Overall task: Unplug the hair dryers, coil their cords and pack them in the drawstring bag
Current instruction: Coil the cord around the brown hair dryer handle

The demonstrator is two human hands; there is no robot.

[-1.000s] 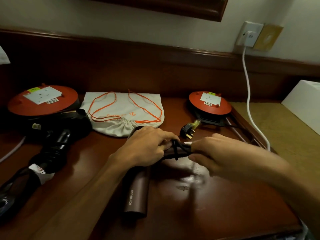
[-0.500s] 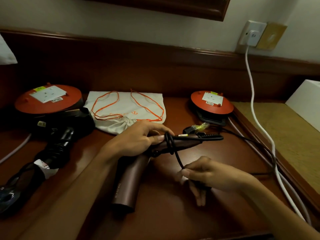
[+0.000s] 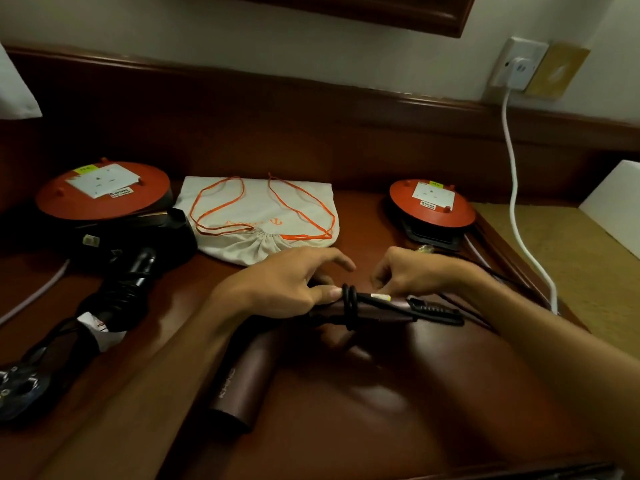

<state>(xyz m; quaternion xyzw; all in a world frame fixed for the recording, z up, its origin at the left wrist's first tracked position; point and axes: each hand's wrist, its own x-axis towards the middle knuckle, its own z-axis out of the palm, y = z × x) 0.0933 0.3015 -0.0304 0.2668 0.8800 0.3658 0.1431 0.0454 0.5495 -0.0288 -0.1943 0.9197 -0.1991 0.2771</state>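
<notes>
Left grip (image 3: 277,289) clamps the brown dryer (image 3: 242,375), thumb beside two cord (image 3: 349,306) loops on its handle. Right grip (image 3: 405,275), just beyond, pinches the cord. Bag (image 3: 256,216) lies behind both.

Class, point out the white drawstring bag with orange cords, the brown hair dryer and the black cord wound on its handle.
White drawstring bag (image 3: 304,202), head view: plain cloth.
Brown hair dryer (image 3: 242,379), head view: barrel.
Black cord (image 3: 349,306), head view: wound loops.

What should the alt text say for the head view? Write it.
A person's left hand holds a brown hair dryer on a wooden desk while the right hand winds its black cord around the handle. A drawstring bag lies behind.
</notes>
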